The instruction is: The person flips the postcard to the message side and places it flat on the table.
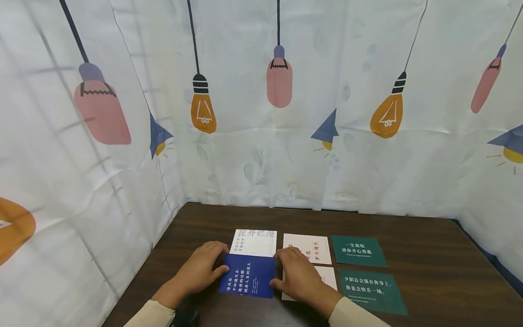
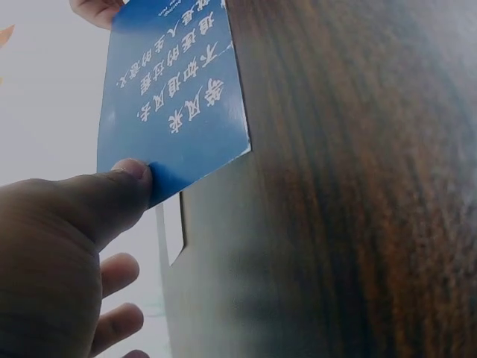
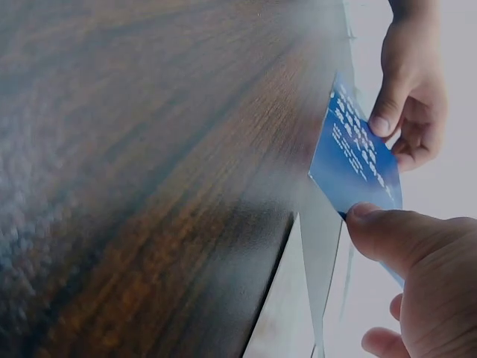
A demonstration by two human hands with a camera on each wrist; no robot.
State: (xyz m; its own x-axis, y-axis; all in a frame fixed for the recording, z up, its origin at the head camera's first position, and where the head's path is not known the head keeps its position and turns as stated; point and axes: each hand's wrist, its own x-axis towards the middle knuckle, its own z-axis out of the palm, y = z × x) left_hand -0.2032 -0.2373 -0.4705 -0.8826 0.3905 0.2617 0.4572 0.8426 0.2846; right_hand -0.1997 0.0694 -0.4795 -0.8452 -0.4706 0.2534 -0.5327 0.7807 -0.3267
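The left hand (image 1: pixel 199 268) and right hand (image 1: pixel 302 278) are apart, pinching opposite sides of the blue card (image 1: pixel 250 274). The blue card is immediately nearside of the white card (image 1: pixel 261 247), left of the pink cards (image 1: pixel 316 245).

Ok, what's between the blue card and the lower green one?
In the head view, the right grip and the lower pale card, which it partly hides, lie between the blue card and the lower green card.
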